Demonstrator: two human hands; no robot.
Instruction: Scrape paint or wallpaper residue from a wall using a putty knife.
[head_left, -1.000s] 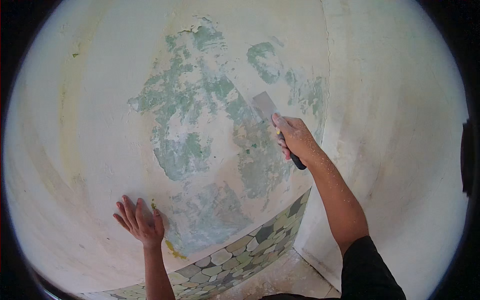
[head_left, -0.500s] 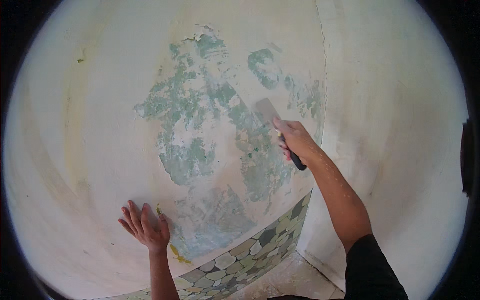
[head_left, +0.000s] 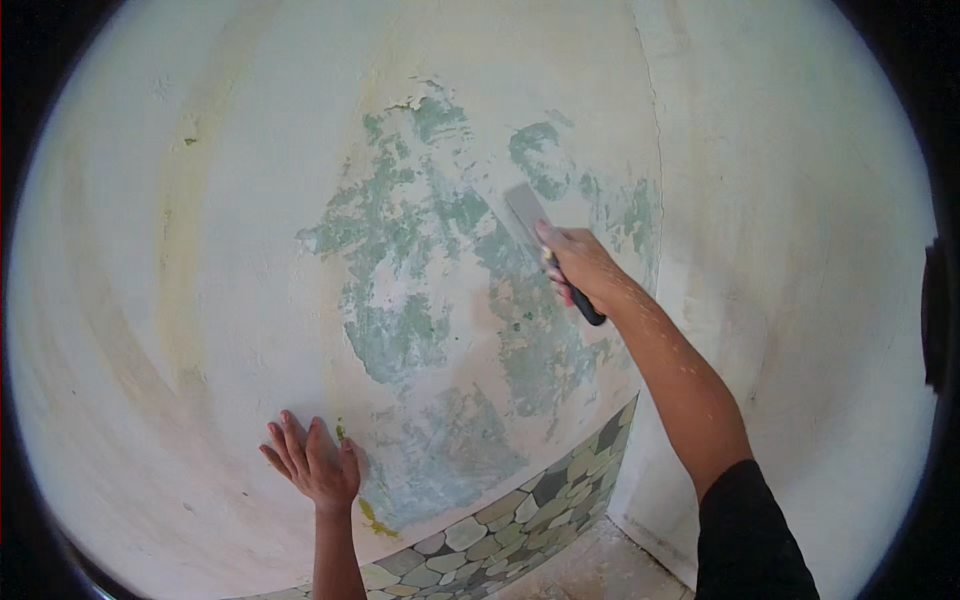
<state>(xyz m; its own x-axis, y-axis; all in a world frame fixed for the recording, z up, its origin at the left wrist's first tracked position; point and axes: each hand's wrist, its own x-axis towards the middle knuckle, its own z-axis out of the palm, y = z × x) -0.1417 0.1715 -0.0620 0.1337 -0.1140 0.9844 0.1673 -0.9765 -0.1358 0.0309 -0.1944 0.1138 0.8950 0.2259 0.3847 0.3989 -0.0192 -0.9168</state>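
My right hand (head_left: pixel 583 265) is wrapped around the black handle of a putty knife (head_left: pixel 525 208). Its flat metal blade points up and to the left, over the patchy part of a pale wall (head_left: pixel 250 300). Whether the blade edge touches the surface is hard to tell. Green-blue areas (head_left: pixel 400 335) show where the wall's pale coating is gone, with ragged edges around them. Lower left, my left hand (head_left: pixel 315 465) rests against the wall with fingers spread, beside a small yellowish mark (head_left: pixel 377 520).
A band of irregular stone mosaic (head_left: pixel 465 535) runs along the wall's foot. On the right, a second pale wall (head_left: pixel 790 300) meets this one at a cracked corner. Part of a dusty floor (head_left: pixel 600 560) shows below.
The view has shifted, so the wall sits lower and farther right in it. Against the wall, the putty knife has moved up and left. My left hand keeps its place.
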